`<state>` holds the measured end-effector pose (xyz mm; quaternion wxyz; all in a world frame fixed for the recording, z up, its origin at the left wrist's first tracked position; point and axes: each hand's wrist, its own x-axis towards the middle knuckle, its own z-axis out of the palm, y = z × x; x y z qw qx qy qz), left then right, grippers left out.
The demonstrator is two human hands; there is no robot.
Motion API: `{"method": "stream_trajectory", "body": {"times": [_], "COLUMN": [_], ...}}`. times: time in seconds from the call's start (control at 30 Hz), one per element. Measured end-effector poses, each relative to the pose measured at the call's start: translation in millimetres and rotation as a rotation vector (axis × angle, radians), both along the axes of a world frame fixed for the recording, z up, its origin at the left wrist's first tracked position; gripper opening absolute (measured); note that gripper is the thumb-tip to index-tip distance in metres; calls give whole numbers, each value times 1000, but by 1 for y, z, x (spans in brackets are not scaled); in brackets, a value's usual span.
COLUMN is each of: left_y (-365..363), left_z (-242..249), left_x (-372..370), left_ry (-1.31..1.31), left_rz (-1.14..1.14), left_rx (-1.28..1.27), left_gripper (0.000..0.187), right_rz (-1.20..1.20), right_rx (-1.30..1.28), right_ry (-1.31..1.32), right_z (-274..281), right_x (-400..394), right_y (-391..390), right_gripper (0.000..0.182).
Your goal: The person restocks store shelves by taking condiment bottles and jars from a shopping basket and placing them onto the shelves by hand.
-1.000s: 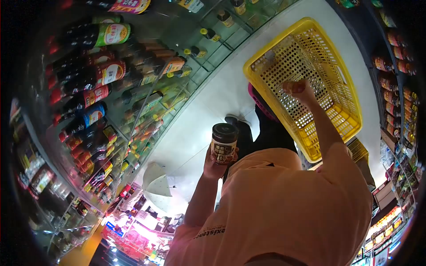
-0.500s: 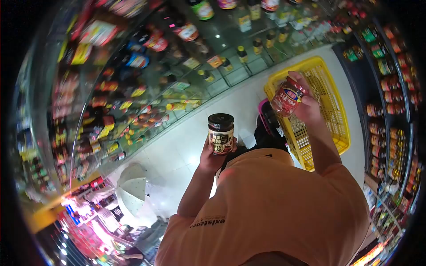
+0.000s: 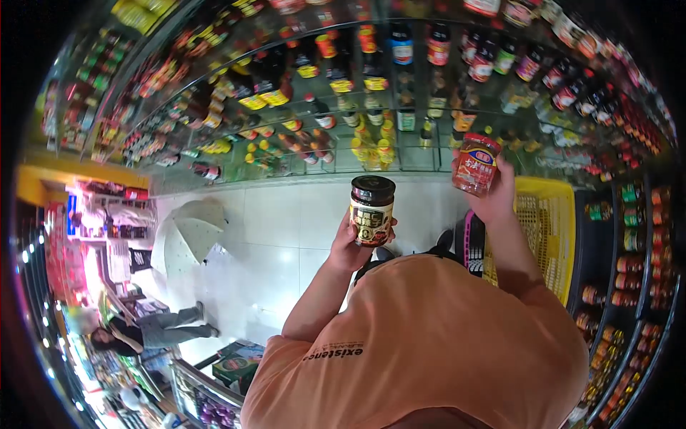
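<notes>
My left hand (image 3: pixel 348 247) is closed around a dark-lidded sauce jar (image 3: pixel 372 212) with a cream and black label, held upright in front of my body. Higher and to the right, my right hand (image 3: pixel 499 189) grips a red-lidded sauce jar (image 3: pixel 476 166) with a red label and a blue and yellow emblem. Its label faces me and the jar leans slightly. The fingers behind both jars are partly hidden. Below my right forearm stands a yellow plastic basket (image 3: pixel 564 214), partly covered by the arm.
Glass shelves (image 3: pixel 421 157) of bottles and jars run across the front. On the right is a dark rack (image 3: pixel 607 257) of jars. An open pale umbrella (image 3: pixel 187 239) rests on the tiled floor (image 3: pixel 275 214) at left. Another person (image 3: pixel 153 330) is at lower left.
My view has turned, so the shelves now run level across the top. The red-lidded jar appears lower against the shelves, and the other person has come into view. Both jars remain held.
</notes>
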<state>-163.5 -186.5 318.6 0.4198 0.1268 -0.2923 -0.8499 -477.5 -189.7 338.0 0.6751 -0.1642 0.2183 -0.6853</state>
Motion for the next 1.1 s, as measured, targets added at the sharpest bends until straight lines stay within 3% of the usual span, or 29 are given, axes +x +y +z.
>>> {"method": "stream_trajectory", "body": {"times": [0.13, 0.33, 0.4, 0.43, 0.47, 0.6, 0.67, 0.73, 0.77, 0.8, 0.87, 1.1], "left_y": [6, 10, 6, 5, 2, -21, -35, -52, -62, -75, -101, -189], "left_z": [8, 7, 4, 2, -1, -6, -3, -2, 0, 4, 11, 37], "left_x": [55, 113, 124, 127, 130, 142, 148, 153, 155, 158, 163, 168], "left_ry": [0, 12, 27, 31, 35, 104, 83, 50, 45, 43, 35, -155], "left_rz": [85, 171, 182, 205, 229, 257, 277, 325, 337, 331, 337, 479], "left_rx": [-32, -38, -27, 6, 39, 26, 28, 47, 44, 37, 24, -107], "left_gripper": [82, 83, 82, 82, 83, 80, 80, 80, 80, 80, 79, 80], "right_rz": [11, 104, 2, -9, -10, -680, -789, -804, -828, -924, -967, -962], "right_rx": [114, 102, -15, -90, -96, -637, -671, -702, -681, -748, -761, -632], "right_ry": [-3, 99, 477, 507, 510, 1394, 1386, 1140, 1173, 1407, 1347, 1652], "right_z": [30, 86, 119, 126, 134, 150, 160, 160, 164, 170, 167, 170], "right_x": [70, 133, 150, 153, 157, 160, 164, 168, 168, 162, 160, 151], "right_y": [-18, -52, -68, -82, -96, -169, -201, -236, -249, -261, -285, -317], "right_gripper": [67, 43, 47, 58, 58, 77, 73, 66, 59, 56, 53, 47]}}
